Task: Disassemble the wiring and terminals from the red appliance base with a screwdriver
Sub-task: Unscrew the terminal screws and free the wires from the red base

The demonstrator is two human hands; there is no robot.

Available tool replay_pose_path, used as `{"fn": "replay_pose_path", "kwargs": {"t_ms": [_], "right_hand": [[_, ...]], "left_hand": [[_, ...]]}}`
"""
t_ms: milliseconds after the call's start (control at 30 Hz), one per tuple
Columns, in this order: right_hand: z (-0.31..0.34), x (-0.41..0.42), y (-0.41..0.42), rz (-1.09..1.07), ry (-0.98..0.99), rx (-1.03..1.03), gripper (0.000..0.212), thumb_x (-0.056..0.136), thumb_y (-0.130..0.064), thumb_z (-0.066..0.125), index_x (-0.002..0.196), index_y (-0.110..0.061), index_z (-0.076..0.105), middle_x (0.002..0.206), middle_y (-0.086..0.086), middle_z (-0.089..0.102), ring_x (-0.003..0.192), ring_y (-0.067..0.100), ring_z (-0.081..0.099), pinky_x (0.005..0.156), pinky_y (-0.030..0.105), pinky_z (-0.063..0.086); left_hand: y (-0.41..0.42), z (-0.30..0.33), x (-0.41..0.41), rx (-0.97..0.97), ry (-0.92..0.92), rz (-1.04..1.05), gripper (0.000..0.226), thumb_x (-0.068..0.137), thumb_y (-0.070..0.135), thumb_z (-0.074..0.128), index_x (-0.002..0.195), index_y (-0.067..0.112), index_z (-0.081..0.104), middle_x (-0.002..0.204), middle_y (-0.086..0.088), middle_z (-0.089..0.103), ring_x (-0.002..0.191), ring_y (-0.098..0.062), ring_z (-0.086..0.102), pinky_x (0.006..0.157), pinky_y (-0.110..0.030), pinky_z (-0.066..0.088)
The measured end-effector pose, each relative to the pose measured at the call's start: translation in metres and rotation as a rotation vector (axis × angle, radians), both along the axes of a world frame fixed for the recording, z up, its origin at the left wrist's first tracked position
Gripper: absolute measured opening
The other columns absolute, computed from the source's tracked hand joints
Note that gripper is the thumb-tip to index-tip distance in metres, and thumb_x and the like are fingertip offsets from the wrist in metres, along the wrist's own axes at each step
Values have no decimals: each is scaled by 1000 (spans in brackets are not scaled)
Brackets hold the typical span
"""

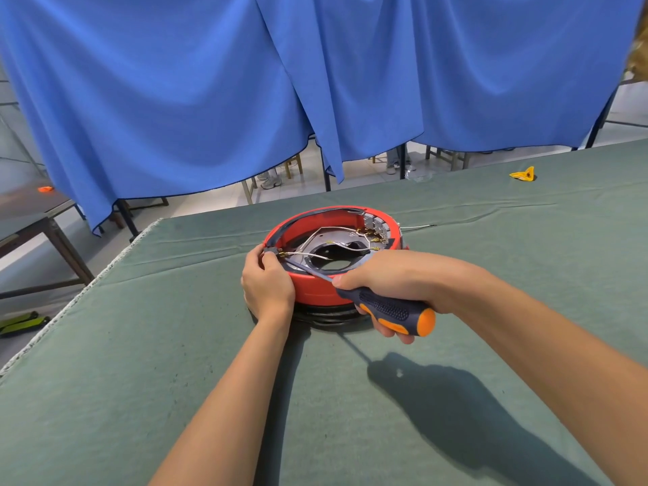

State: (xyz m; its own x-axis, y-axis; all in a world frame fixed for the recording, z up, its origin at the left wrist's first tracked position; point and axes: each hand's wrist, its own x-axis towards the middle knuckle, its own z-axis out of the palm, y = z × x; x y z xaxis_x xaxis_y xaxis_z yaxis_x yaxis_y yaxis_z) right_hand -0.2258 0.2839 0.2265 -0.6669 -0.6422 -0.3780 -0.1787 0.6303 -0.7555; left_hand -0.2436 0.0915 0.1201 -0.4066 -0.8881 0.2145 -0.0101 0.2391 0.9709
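The red base (317,289) is steadied at its near-left rim by the left hand (268,285), fingers curled — the screwdriver (384,308) is gripped in the right hand (392,285), shaft angled inside.

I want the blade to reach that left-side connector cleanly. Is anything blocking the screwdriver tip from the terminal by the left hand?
Nothing visible does. The orange-and-navy-handled screwdriver slants over the near rim of the round red appliance base, its tip at the small grey terminal that the left hand touches.
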Motion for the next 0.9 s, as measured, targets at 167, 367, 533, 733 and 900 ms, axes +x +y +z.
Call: {"fn": "replay_pose_path", "kwargs": {"t_ms": [167, 367, 533, 733, 900], "right_hand": [[-2, -4, -1, 14, 36, 22, 43, 99, -38, 48, 75, -2, 49, 38, 8, 53, 28, 21, 49, 33, 18, 39], [-3, -6, 0, 18, 53, 40, 44, 98, -39, 49, 77, 0, 51, 42, 9, 55, 32, 24, 52, 34, 20, 40], [-5, -9, 4, 10, 66, 64, 47, 97, -43, 50, 76, -2, 54, 41, 8, 56, 29, 22, 51, 36, 16, 39], [-5, -11, 8, 4, 68, 52, 48, 95, -44, 53, 77, 0, 60, 45, 11, 58, 30, 22, 51, 37, 19, 41], [-5, -6, 3, -2, 50, 22, 47, 98, -41, 49, 77, 0, 57, 40, 8, 54, 28, 20, 50, 35, 16, 38]], "left_hand": [[-1, -1, -1, -4, -8, -3, 35, 94, 28, 39, 120, 20, 60, 118, -5, 63, 111, -25, 54, 98, -46, 44], [-1, -2, -1, 4, 0, -4, 35, 94, 29, 38, 120, 21, 60, 117, -4, 63, 111, -24, 53, 98, -46, 43], [-2, -3, -1, 12, 12, -13, 34, 93, 27, 39, 118, 20, 61, 115, -4, 63, 109, -24, 54, 98, -46, 44], [-2, -2, -1, 16, 14, -19, 34, 94, 28, 40, 120, 21, 60, 116, -3, 63, 110, -24, 54, 99, -46, 43], [0, -2, -2, 27, 7, -14, 35, 93, 29, 39, 120, 21, 60, 117, -4, 63, 111, -24, 53, 99, -46, 42]]}}
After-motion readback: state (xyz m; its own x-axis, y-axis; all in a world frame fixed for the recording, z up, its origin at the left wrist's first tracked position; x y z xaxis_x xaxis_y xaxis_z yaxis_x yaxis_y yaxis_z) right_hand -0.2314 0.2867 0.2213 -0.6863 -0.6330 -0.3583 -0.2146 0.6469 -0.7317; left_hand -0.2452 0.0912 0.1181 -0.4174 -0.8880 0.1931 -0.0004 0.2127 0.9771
